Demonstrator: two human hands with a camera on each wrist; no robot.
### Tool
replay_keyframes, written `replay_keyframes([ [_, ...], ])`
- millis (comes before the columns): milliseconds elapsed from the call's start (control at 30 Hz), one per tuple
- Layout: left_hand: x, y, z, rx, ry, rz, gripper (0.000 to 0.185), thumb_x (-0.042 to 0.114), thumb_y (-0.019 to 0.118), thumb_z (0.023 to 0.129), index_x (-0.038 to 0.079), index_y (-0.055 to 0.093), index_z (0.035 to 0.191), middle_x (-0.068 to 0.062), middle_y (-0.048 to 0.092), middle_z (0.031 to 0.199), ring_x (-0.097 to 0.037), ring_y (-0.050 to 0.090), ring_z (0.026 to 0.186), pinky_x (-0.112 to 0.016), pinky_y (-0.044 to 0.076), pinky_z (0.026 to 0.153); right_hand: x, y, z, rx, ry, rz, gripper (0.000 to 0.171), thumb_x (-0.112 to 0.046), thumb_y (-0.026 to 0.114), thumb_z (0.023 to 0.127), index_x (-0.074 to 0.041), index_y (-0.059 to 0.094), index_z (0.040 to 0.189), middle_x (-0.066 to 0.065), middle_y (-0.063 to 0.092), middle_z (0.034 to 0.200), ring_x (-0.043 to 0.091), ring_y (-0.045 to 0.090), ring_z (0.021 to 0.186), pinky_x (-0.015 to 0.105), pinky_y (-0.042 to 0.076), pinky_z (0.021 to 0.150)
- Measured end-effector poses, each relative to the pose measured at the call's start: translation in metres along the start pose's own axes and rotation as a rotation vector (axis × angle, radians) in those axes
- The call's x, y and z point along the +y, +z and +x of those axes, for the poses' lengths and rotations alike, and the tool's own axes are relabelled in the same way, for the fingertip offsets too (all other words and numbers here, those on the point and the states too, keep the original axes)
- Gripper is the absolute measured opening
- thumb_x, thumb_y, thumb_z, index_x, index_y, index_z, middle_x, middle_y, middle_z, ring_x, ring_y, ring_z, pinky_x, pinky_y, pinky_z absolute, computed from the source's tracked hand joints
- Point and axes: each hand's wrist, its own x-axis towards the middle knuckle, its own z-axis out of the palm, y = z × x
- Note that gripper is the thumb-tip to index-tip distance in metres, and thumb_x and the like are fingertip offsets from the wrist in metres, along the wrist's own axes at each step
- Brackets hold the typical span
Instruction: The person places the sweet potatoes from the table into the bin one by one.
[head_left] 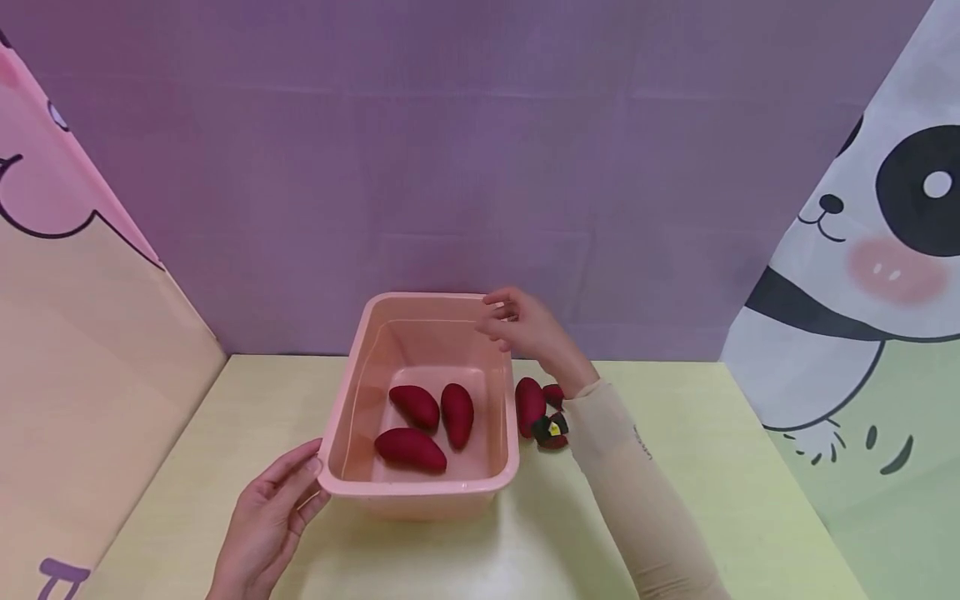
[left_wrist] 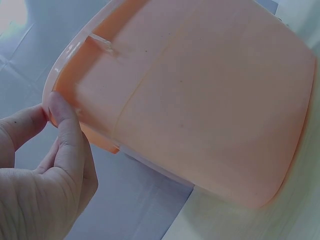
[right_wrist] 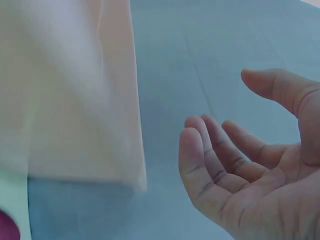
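A pink plastic bin [head_left: 423, 500] stands on the table, with three dark red sweet potatoes [head_left: 411, 450] lying inside on its floor. At the near left corner, my left hand [head_left: 270, 508] pinches the bin's rim between thumb and fingers; the left wrist view shows this grip [left_wrist: 60, 130] beside the bin's outer wall [left_wrist: 215, 100]. My right hand [head_left: 525, 325] is up by the far right corner, holding nothing. Its fingers are loosely bent and the thumb is spread away in the right wrist view, with a gap between the hand [right_wrist: 250, 165] and the bin's wall [right_wrist: 75, 90].
More sweet potatoes [head_left: 530, 408] lie on the table [head_left: 660, 433] right of the bin, partly hidden by the right sleeve [head_left: 637, 492]. A small black item with a yellow mark [head_left: 550, 428] shows by that cuff. A purple backdrop [head_left: 480, 167] rises behind the bin; printed panels flank both sides.
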Motion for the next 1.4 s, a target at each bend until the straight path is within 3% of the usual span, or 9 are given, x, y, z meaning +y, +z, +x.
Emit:
replay_keyframes([
  [167, 0.000, 0.000, 0.000, 0.003, -0.008, 0.001, 0.026, 0.002, 0.058, 0.101, 0.009, 0.072, 0.122, -0.003, 0.070, 0.115, -0.015, 0.069, 0.094, -0.028, 0.058, 0.082, 0.029, -0.028, -0.019, 0.013, 0.002, -0.010, 0.049, -0.018, 0.071, 0.094, -0.004, 0.051, 0.137, 0.018, 0.061, 0.124, 0.029, 0.061, 0.108, 0.047, 0.056, 0.089],
  [400, 0.000, -0.001, -0.001, 0.009, -0.024, 0.002, 0.026, 0.003, 0.058, 0.102, 0.011, 0.072, 0.122, -0.003, 0.070, 0.114, -0.015, 0.068, 0.094, -0.029, 0.058, 0.083, 0.080, -0.067, -0.043, 0.072, -0.007, -0.005, 0.048, -0.016, 0.068, 0.096, -0.001, 0.051, 0.138, 0.022, 0.058, 0.129, 0.034, 0.059, 0.109, 0.041, 0.055, 0.085],
  [533, -0.001, -0.002, -0.001, -0.006, -0.022, -0.004, 0.027, 0.003, 0.056, 0.102, 0.011, 0.072, 0.123, -0.003, 0.069, 0.114, -0.014, 0.068, 0.095, -0.028, 0.058, 0.084, 0.115, -0.084, -0.055, 0.140, 0.036, 0.029, 0.047, -0.015, 0.066, 0.098, 0.001, 0.050, 0.138, 0.023, 0.058, 0.128, 0.027, 0.062, 0.104, 0.043, 0.055, 0.087],
  [633, -0.002, -0.002, -0.001, -0.014, -0.018, -0.006, 0.027, 0.003, 0.056, 0.102, 0.011, 0.072, 0.123, -0.003, 0.068, 0.114, -0.014, 0.068, 0.095, -0.028, 0.058, 0.084, 0.143, -0.092, -0.058, 0.201, 0.079, 0.037, 0.044, -0.012, 0.065, 0.097, 0.004, 0.051, 0.136, 0.026, 0.058, 0.127, 0.030, 0.063, 0.105, 0.047, 0.054, 0.089],
  [800, -0.002, -0.002, -0.001, -0.008, -0.024, -0.014, 0.027, 0.003, 0.056, 0.103, 0.011, 0.072, 0.123, -0.002, 0.069, 0.115, -0.014, 0.068, 0.095, -0.028, 0.058, 0.084, 0.186, -0.094, -0.055, 0.264, 0.180, -0.018, 0.048, -0.016, 0.067, 0.095, 0.004, 0.051, 0.136, 0.029, 0.051, 0.136, 0.039, 0.057, 0.118, 0.041, 0.049, 0.094],
  [1033, -0.003, -0.002, -0.001, -0.016, -0.027, -0.012, 0.028, 0.003, 0.054, 0.103, 0.013, 0.072, 0.123, -0.001, 0.069, 0.117, -0.015, 0.068, 0.095, -0.030, 0.057, 0.085, 0.218, -0.093, -0.055, 0.213, 0.233, 0.054, 0.057, -0.012, 0.066, 0.096, 0.006, 0.042, 0.144, 0.031, 0.045, 0.142, 0.033, 0.058, 0.115, 0.038, 0.052, 0.093],
  [1233, -0.004, -0.004, -0.001, -0.013, -0.014, -0.022, 0.030, 0.001, 0.053, 0.103, 0.013, 0.073, 0.122, -0.002, 0.068, 0.118, -0.016, 0.068, 0.096, -0.030, 0.058, 0.084, 0.225, -0.094, -0.054, 0.139, 0.223, 0.135, 0.064, -0.011, 0.068, 0.095, 0.006, 0.036, 0.148, 0.031, 0.043, 0.143, 0.020, 0.062, 0.105, 0.031, 0.054, 0.089],
  [1400, -0.005, -0.004, -0.001, -0.012, -0.012, -0.018, 0.031, 0.001, 0.052, 0.104, 0.014, 0.073, 0.121, -0.002, 0.068, 0.118, -0.017, 0.068, 0.096, -0.030, 0.058, 0.084, 0.226, -0.094, -0.054, 0.089, 0.224, 0.146, 0.068, -0.010, 0.070, 0.093, 0.005, 0.035, 0.149, 0.029, 0.044, 0.143, 0.024, 0.059, 0.110, 0.030, 0.053, 0.090],
])
